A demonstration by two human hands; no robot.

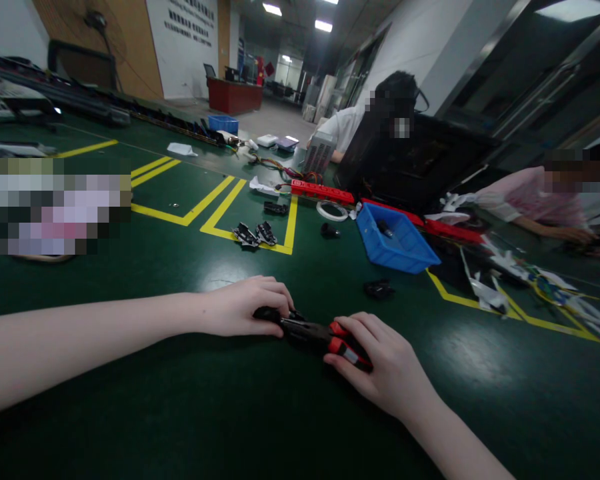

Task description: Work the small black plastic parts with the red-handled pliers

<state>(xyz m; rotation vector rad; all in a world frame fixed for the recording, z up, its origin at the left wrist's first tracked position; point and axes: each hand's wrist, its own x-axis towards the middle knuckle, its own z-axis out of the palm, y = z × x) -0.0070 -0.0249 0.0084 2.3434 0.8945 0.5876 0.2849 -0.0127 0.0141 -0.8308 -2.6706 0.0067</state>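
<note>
In the head view my right hand (380,360) is closed round the red-and-black handles of a pair of pliers (307,332). The jaws point left, toward my left hand (247,308). Fingers and thumb of that hand pinch a small black plastic part (266,313) right at the tip of the jaws. Whether the jaws bite on the part is hard to make out. Beyond my hands lie open black-and-silver parts (255,235), a black part (276,207) and another black piece (379,288) on the green table (190,400).
A blue bin (397,243) with a dark item in it stands right of centre, near a white ring (332,211). Red power strips (323,191) run behind. Cables and bags (555,287) lie at right. Two people sit across the table, near a black computer case (415,167).
</note>
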